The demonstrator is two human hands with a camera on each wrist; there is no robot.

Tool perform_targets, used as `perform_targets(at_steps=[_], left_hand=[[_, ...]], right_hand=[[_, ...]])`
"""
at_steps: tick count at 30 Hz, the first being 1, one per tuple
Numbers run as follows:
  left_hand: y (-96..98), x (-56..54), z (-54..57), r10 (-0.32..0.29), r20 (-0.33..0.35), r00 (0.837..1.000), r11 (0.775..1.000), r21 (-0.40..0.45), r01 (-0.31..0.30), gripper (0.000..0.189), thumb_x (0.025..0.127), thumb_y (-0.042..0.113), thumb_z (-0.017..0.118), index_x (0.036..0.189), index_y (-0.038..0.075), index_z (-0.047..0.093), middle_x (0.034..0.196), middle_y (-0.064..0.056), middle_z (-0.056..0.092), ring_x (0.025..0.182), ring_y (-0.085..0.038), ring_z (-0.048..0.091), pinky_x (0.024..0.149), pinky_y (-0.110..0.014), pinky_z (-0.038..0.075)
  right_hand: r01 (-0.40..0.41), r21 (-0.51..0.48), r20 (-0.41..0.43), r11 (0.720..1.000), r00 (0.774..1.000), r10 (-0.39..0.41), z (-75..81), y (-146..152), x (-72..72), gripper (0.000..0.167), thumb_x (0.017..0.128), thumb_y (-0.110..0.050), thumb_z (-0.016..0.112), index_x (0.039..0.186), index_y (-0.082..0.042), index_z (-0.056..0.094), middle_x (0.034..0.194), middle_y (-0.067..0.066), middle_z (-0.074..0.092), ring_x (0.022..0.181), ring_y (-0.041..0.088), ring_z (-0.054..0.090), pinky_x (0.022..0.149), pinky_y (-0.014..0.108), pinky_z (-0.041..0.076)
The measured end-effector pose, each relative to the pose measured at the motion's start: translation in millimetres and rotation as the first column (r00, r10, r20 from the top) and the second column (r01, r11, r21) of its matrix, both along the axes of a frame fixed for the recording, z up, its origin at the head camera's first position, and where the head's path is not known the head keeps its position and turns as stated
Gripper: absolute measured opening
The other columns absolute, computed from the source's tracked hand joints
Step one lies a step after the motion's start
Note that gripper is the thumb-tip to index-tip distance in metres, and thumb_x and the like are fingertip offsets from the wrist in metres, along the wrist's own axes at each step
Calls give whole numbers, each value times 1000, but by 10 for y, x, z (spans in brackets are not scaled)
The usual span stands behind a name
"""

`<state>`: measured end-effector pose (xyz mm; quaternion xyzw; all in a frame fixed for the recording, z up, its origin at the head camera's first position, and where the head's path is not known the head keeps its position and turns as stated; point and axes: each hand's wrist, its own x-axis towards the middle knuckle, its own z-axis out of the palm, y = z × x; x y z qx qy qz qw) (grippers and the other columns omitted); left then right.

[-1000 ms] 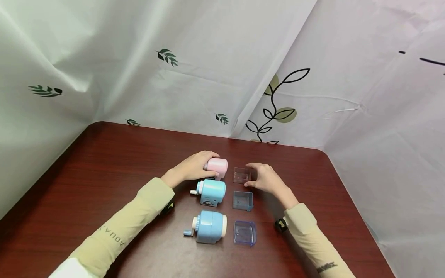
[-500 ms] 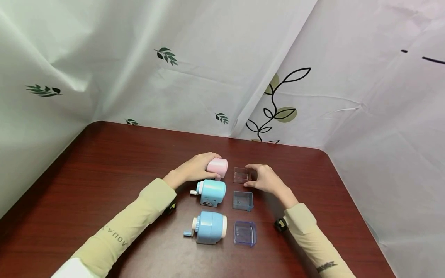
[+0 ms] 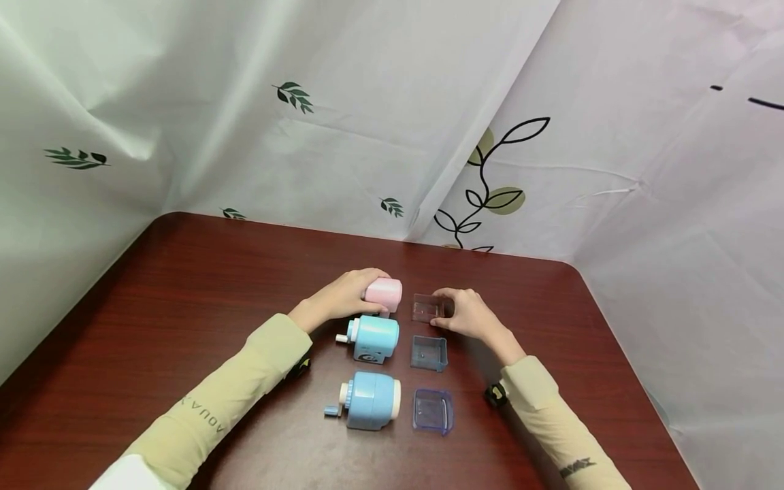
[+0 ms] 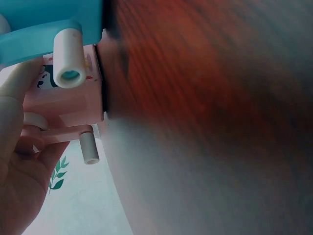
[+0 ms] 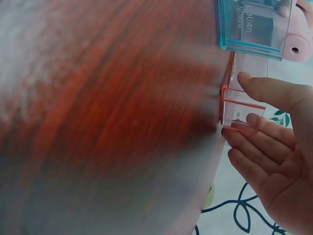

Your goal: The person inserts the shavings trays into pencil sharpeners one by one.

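My left hand (image 3: 343, 295) grips a pink crank pencil sharpener (image 3: 384, 292) from its crank side, thumb and fingers on opposite sides of the body. In the left wrist view the pink sharpener's crank (image 4: 89, 147) hangs free beside the palm. To the right, a clear pinkish shavings drawer (image 3: 424, 308) sits on the table, and my right hand (image 3: 469, 314) holds it by its near and far sides between thumb and fingers. The right wrist view shows the thumb and fingertips (image 5: 253, 120) at the drawer's walls.
Nearer me stand a turquoise sharpener (image 3: 376, 335) and a blue sharpener (image 3: 371, 400). Right of them lie a teal clear drawer (image 3: 428, 353) and a blue clear drawer (image 3: 432, 411). The brown table (image 3: 257, 255) backs onto a white leaf-patterned curtain (image 3: 343, 163).
Since a second ago, my left hand has shifted slightly right and further round the pink sharpener. My right hand and the drawers have hardly moved.
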<state>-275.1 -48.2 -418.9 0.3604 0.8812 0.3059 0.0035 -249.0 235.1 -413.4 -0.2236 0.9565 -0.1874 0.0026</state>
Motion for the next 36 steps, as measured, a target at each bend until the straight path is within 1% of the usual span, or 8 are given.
perform_targets(at_steps=[6, 14, 18, 22, 25, 29, 33, 36], left_hand=[[0, 11, 17, 0, -9, 1000, 1000, -5, 0, 57, 80, 30, 78, 126, 7, 55, 115, -9, 63, 92, -19, 59, 81, -34, 50], [23, 19, 26, 14, -22, 1000, 1000, -6, -14, 56, 78, 28, 80, 124, 6, 56, 113, -10, 65, 90, -21, 60, 78, -33, 51], [21, 21, 16, 21, -27, 999, 1000, -13, -21, 57, 77, 29, 80, 124, 6, 55, 113, -10, 65, 90, -21, 60, 77, -33, 52], [22, 18, 9, 22, -26, 999, 1000, -10, -22, 57, 77, 29, 81, 123, 7, 55, 113, -10, 65, 90, -21, 60, 78, -33, 52], [26, 18, 9, 23, -27, 999, 1000, -15, -23, 57, 77, 29, 81, 123, 7, 55, 113, -10, 65, 90, -21, 61, 78, -34, 52], [30, 22, 10, 31, -31, 999, 999, -28, -32, 58, 77, 29, 81, 124, 6, 55, 113, -10, 65, 91, -21, 61, 79, -35, 52], [33, 28, 13, 40, -25, 999, 998, -38, -41, 58, 78, 31, 80, 124, 6, 55, 114, -11, 64, 92, -21, 61, 80, -35, 51], [36, 32, 21, 43, -27, 999, 998, -42, -44, 59, 78, 31, 80, 124, 6, 54, 114, -11, 64, 92, -21, 61, 80, -35, 51]], right_hand=[[-4, 8, 0, 1000, 1000, 4, 12, -9, 3, 46, 74, -29, 82, 112, -8, 66, 80, 0, 66, 59, 7, 51, 61, 27, 43], [2, 2, -3, 1000, 1000, -2, 13, -5, 18, 45, 74, -28, 82, 111, -7, 66, 80, 1, 68, 60, 7, 52, 59, 26, 43], [-2, -1, -6, 1000, 1000, 2, -5, -2, 22, 45, 74, -28, 82, 111, -7, 66, 86, 3, 70, 64, 8, 55, 62, 26, 45], [-6, 3, -15, 1000, 1000, 6, -17, -9, 20, 46, 74, -29, 82, 112, -7, 66, 93, 4, 71, 72, 8, 60, 68, 29, 49], [-19, 1, -18, 1000, 1000, 19, -9, -32, 24, 46, 75, -29, 82, 112, -7, 66, 95, 5, 72, 70, 8, 60, 69, 30, 50], [-36, 4, -19, 999, 999, 36, 7, -81, 23, 46, 75, -29, 81, 112, -7, 66, 96, 5, 71, 64, 5, 56, 68, 28, 49], [-44, 3, -15, 999, 999, 44, 22, -133, 13, 46, 75, -29, 81, 112, -7, 67, 98, 6, 71, 66, 3, 56, 68, 28, 49], [-43, -3, -10, 999, 999, 43, 35, -160, 7, 46, 75, -28, 81, 112, -6, 66, 99, 6, 71, 70, 8, 60, 71, 31, 51]])
